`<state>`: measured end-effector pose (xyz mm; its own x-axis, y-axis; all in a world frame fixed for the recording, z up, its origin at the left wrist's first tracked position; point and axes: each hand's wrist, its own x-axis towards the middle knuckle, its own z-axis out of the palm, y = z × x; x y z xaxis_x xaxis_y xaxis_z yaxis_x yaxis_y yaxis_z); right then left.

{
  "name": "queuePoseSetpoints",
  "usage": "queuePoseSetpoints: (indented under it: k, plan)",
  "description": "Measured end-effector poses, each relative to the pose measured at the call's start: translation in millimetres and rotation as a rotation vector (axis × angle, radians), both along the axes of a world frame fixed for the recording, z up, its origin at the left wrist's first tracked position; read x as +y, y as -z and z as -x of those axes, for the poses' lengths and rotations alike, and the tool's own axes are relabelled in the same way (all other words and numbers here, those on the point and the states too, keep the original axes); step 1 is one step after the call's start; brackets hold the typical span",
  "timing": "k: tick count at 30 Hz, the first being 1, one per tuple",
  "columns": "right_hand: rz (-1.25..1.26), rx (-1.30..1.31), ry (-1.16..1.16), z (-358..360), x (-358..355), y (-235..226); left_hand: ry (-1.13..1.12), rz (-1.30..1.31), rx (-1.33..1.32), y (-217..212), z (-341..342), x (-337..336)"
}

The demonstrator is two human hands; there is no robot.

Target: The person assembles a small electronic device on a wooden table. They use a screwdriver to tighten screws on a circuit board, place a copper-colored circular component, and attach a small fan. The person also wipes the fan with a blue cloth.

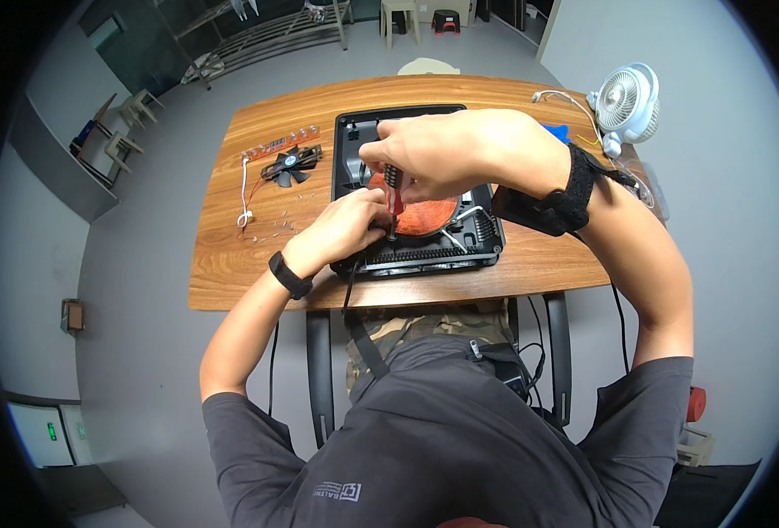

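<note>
An opened black appliance housing [486, 233] lies on the wooden table [231, 264], showing a round copper coil [429, 216] inside. My right hand [442, 154] grips a screwdriver [394, 189] with a red and black handle, held upright with its tip down at the housing's near left part. My left hand [345, 224] rests at the housing's left near edge, fingers closed around the spot where the screwdriver tip meets it. The tip itself is hidden by my fingers. Both wrists wear black bands.
A small black fan [291, 165] with wires, a strip of orange parts [279, 143] and a white cable [244, 198] lie left of the housing with loose screws. A white desk fan [629, 101] stands at the far right corner. Stools stand beyond the table.
</note>
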<state>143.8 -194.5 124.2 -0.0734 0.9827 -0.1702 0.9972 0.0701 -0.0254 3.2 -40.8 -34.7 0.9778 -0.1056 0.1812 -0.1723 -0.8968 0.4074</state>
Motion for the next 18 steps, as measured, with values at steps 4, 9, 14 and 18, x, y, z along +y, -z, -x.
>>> queuePoseSetpoints:
  k: [4, 9, 14, 18]
  plan:
    - [-0.003, 0.025, -0.043, -5, 8, 13, -0.010, 0.010, 0.011, -4, 2, -3]
    - [0.103, -0.033, 0.083, 15, 7, -9, -0.006, 0.068, -0.054, -1, 1, -3]
    - [0.045, 0.016, 0.069, 16, 8, -8, -0.008, 0.023, -0.021, 8, 1, 3]
    - [-0.002, -0.058, 0.036, 6, 9, 0, -0.033, 0.039, -0.012, 2, 0, -1]
